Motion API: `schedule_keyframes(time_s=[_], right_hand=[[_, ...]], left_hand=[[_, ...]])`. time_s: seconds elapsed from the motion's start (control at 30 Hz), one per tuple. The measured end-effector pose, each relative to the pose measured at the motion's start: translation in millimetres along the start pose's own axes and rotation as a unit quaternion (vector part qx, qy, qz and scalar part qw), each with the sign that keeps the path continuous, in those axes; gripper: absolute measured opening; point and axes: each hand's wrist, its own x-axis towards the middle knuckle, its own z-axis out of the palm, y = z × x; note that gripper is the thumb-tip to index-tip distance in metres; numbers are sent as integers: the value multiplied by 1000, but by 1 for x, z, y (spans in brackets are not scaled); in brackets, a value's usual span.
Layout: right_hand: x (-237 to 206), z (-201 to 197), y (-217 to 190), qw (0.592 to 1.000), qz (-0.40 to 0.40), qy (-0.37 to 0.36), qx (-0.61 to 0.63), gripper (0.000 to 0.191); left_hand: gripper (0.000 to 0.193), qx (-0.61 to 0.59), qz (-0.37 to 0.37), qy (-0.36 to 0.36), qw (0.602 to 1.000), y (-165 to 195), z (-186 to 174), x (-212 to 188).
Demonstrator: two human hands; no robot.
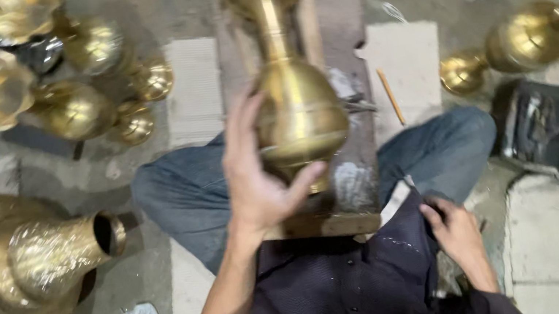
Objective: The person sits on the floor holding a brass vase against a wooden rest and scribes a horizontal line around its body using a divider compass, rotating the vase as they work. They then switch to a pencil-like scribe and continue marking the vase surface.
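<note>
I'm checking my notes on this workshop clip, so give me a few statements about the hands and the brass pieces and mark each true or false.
1. The left hand grips the bulb of the brass vase. True.
2. The vase lies on a wooden plank. True.
3. The right hand also holds the vase. False: it is down by the dark shirt.
4. A pencil lies left of the plank. False: it lies right of it.

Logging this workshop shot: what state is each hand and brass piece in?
left hand: gripping the bulbous brass vase
bulbous brass vase: lying on the wooden plank, held
right hand: at the dark shirt's edge
large hammered brass vessel: on its side, mouth open
pencil: lying flat
</note>
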Motion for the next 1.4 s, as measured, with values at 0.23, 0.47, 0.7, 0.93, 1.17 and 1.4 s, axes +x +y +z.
schedule_keyframes(time_s=[0.23, 0.47, 0.7, 0.93, 1.17, 1.4], right_hand=[[1, -20, -18, 856, 128, 35, 499, 22], [-28, -72, -124, 921, -144, 168, 320, 33], [-31, -86, -194, 931, -245, 236, 133, 16], [-30, -91, -217, 929, -239, 245, 138, 12], [-29, -91, -236, 929, -267, 247, 70, 21], [-30, -91, -242, 928, -285, 236, 51, 23]], left_hand=[[105, -29, 22, -2, 999, 4, 4, 4], [101, -31, 25, 50, 998, 3, 12, 6], [91, -105, 16, 54, 993, -6, 7, 3], [97, -120, 32, 48, 991, -11, 5, 0], [99, -118, 8, 55, 991, -11, 10, -1], [100, -120, -7, 48, 992, -12, 11, -3]])
